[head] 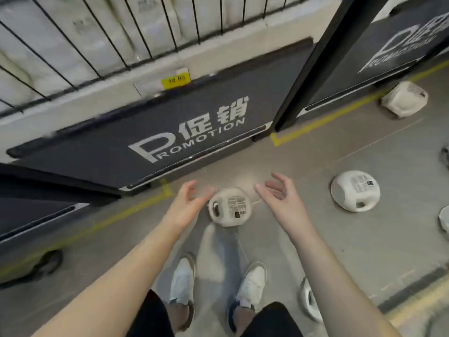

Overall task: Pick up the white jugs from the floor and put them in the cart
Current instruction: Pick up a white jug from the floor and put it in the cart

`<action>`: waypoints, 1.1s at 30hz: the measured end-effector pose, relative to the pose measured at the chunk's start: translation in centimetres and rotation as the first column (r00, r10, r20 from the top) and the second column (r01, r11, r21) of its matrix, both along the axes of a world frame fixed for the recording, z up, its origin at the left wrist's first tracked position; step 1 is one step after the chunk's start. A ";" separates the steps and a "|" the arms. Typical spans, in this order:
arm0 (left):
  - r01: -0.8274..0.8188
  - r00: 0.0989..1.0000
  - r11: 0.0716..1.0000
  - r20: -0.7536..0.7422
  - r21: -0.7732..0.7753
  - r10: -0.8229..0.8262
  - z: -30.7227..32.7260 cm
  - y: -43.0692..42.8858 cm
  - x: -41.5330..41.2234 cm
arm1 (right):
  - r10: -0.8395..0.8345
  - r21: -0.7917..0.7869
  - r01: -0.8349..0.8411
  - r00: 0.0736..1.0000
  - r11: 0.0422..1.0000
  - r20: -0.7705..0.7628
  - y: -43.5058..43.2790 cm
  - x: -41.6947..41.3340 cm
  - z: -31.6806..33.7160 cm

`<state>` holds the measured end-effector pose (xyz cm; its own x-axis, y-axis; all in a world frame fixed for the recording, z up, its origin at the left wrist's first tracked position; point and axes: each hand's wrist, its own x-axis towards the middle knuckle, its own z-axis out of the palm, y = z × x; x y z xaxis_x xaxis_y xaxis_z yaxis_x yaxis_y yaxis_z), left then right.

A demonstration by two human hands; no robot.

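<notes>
While both hands reach down with fingers spread and empty, the left hand (192, 200) and the right hand (277, 193) flank a white jug (229, 206) that stands on the floor (315, 154) just ahead of the person's shoes. It sits squarely between the palms, the left hand looking a touch nearer, with its dark handle opening turned toward that side. Other white jugs lie farther right, one (353, 190) near and another (404, 98) well apart by the promotion panel; no cart is clearly in view.

Jugs (445, 221) at right edge cut off; shelf goods (73, 40) blurred.
</notes>
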<state>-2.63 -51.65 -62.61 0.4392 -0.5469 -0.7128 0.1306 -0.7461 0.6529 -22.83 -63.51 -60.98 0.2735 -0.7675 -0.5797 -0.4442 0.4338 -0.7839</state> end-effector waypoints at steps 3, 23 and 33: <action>-0.080 0.996 0.995 -0.029 0.052 0.081 -7.8 -1.1 -0.5 | 0.036 0.038 -0.035 0.999 0.999 -0.031 -1.2 1.1 -7.1; -0.109 0.988 0.965 -0.083 0.239 0.132 -36.4 -3.0 -2.5 | 0.251 0.325 -0.151 0.924 0.934 -0.290 -3.9 1.3 -38.3; -0.229 0.930 0.954 -0.247 0.191 0.273 -38.9 -3.1 -2.8 | 0.191 0.476 -0.082 0.964 0.876 -0.184 -3.5 1.4 -42.0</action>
<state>-5.39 -54.75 -101.47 0.3282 -0.3160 -0.8902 0.4805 -0.7555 0.4454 -21.39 -67.00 -102.93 0.1807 -0.3626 -0.9143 -0.6620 0.6427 -0.3857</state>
